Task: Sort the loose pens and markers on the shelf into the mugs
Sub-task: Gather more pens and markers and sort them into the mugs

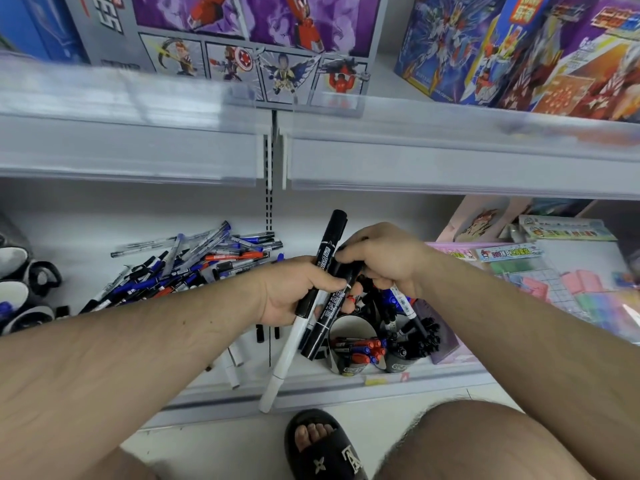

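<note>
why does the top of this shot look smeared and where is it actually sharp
Head view: the clear plastic strip along the upper shelf edge is streaked with motion blur and glare, and wide-angle distortion bows the shelves; the left hand gripping the thick black marker and the pile of loose pens are fairly sharp.

The left hand (294, 292) grips a bundle of markers, among them a thick black marker (327, 282) and a white-barrelled pen (287, 355) angled down over the shelf edge (346, 386); the right hand (384, 258) pinches the black marker's upper part; below them stand mugs (360, 351) holding red, blue and black pens; a loose pile of pens (194, 265) lies to the left; more mugs (20, 289) sit at far left.
</note>
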Available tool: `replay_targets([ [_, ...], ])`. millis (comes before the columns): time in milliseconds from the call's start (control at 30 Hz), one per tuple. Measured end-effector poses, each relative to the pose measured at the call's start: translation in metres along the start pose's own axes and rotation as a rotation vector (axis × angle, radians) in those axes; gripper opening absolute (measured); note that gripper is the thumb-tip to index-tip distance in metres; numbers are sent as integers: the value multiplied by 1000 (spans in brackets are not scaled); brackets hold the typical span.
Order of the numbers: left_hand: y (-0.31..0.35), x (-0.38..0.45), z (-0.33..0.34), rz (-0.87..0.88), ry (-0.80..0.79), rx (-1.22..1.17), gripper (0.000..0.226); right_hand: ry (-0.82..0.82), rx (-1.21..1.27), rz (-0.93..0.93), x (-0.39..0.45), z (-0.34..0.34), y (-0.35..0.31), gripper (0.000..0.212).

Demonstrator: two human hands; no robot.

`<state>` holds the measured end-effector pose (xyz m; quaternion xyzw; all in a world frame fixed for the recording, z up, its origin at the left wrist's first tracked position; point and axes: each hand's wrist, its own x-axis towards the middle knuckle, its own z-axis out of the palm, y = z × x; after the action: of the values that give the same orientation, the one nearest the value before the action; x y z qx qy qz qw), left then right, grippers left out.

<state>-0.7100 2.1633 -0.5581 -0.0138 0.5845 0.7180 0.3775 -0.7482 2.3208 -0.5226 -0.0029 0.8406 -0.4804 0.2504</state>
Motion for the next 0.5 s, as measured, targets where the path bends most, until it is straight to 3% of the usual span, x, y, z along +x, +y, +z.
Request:
replay_targets([
  [200, 0, 0, -6, -52, 17, 55, 16, 59, 211, 32, 7, -4, 14, 4],
  [367, -6, -3, -9, -76, -32, 170, 13, 324, 734, 25, 10, -37, 22, 16],
  [500, -8, 2, -13, -61, 91, 147, 18, 553, 735, -83, -3, -61, 48, 14],
])
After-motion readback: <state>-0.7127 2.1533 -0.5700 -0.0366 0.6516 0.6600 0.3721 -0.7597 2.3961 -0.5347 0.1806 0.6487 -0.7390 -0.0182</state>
